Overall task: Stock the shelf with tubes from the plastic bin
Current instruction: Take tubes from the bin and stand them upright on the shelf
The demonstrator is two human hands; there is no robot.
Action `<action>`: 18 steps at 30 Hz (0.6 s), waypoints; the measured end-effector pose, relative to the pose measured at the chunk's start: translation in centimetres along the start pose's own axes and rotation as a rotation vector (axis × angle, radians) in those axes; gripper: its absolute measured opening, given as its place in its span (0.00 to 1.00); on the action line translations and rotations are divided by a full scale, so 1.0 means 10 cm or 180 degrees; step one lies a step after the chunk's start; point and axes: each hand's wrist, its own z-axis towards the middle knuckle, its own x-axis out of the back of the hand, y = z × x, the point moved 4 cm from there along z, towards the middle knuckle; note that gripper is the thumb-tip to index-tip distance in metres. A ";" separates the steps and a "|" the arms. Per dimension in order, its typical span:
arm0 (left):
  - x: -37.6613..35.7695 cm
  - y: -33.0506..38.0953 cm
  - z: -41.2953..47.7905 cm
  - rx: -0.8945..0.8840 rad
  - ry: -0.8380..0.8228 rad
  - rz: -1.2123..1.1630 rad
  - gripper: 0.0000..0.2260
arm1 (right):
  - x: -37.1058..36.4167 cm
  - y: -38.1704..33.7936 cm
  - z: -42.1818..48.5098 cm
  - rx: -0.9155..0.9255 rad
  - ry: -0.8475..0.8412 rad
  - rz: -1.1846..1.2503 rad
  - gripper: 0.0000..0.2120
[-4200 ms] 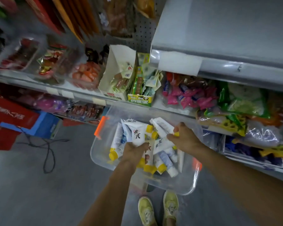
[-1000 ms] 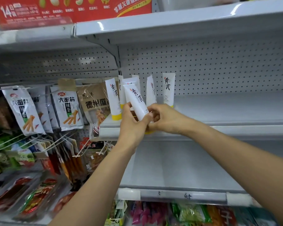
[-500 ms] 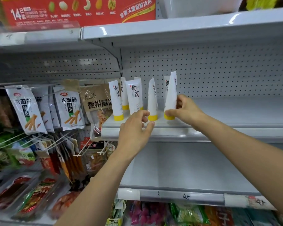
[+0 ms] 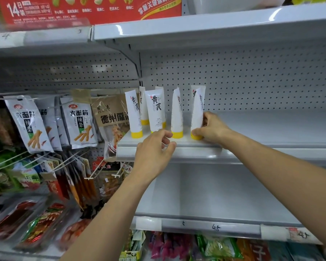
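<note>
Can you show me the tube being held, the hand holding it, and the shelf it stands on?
Held tube [image 4: 197,110], head view, on its white body.
Right hand [image 4: 215,127], head view, on its back.
Shelf [image 4: 271,126], head view, on its bare top.

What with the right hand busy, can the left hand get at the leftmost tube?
Probably yes: the left hand is at the shelf edge, empty, with nothing before the leftmost tube.
</note>
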 end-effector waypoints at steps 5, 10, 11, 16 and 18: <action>0.00 -0.03 -0.05 -0.0019 -0.0038 -0.0021 0.10 | -0.01 0.01 -0.06 -0.0067 0.0120 -0.0178 0.27; 0.07 -0.08 -0.20 0.0023 -0.0087 0.0043 0.08 | 0.04 -0.06 -0.41 0.0255 0.0737 -0.0867 0.23; 0.09 -0.10 -0.25 0.0023 -0.0095 0.0045 0.08 | 0.04 -0.08 -0.52 0.0414 0.0866 -0.1048 0.21; 0.14 -0.35 -0.62 0.0123 -0.0134 -0.0018 0.08 | -0.28 -0.15 -1.17 0.1253 0.0900 -0.1389 0.16; 0.14 -0.59 -0.88 0.0325 -0.0198 -0.0054 0.09 | -0.49 -0.09 -1.41 0.1438 0.0770 -0.1455 0.16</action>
